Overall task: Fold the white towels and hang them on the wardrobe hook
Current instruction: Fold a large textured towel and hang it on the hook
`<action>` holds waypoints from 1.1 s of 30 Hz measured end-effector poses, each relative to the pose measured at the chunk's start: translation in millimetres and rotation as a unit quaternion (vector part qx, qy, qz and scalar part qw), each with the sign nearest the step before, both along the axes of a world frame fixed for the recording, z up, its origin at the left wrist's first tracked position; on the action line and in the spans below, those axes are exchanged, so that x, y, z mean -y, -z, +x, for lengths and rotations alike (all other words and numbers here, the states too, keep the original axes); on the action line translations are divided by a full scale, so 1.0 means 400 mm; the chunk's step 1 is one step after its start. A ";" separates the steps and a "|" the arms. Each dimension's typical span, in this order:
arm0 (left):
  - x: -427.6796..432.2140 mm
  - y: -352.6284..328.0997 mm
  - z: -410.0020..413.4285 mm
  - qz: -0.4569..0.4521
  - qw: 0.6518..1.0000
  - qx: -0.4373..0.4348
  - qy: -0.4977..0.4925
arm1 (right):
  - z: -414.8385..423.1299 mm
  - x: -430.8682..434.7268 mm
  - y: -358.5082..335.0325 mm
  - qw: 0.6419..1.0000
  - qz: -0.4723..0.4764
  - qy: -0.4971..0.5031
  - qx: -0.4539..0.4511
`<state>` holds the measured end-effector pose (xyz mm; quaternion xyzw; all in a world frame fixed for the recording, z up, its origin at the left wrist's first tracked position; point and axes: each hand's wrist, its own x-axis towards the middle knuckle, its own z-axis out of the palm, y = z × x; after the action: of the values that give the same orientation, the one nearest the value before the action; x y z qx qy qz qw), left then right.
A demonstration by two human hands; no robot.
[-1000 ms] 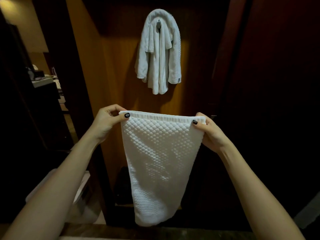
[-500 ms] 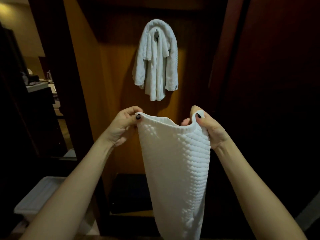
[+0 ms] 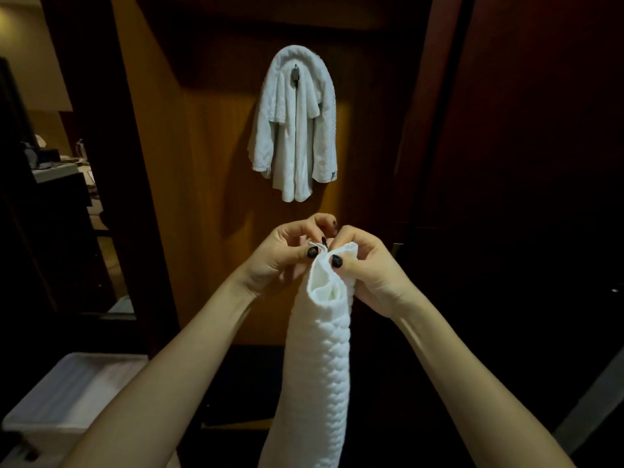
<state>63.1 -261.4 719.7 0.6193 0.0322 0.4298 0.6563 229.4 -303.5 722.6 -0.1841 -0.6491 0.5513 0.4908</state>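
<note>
Below the hook (image 3: 295, 75), where one towel (image 3: 294, 130) already hangs, the left hand (image 3: 287, 255) and right hand (image 3: 366, 268) pinch together the top corners of a second, folded towel (image 3: 324, 349) hanging between them.

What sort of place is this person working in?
Most likely a hotel room or bedroom, facing a dark wooden wardrobe: a metal hook on it has white towels draped over it, and a counter shows in the dim room at left.
</note>
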 end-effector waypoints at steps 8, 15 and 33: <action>0.014 0.007 -0.006 0.013 1.000 0.002 0.009 | -0.041 0.010 0.017 0.999 0.018 0.042 -0.005; -0.014 -0.009 -0.040 0.006 0.997 -0.053 -0.061 | -0.069 -0.016 0.064 0.988 0.040 0.147 -0.009; -0.015 0.051 -0.099 0.324 0.805 -0.320 -0.381 | -0.026 -0.059 0.095 0.924 0.086 0.356 0.109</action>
<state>23.4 -255.3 699.3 0.8365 0.3322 0.4079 0.1532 219.1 -280.0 684.6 -0.4192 -0.6354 0.2582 0.5948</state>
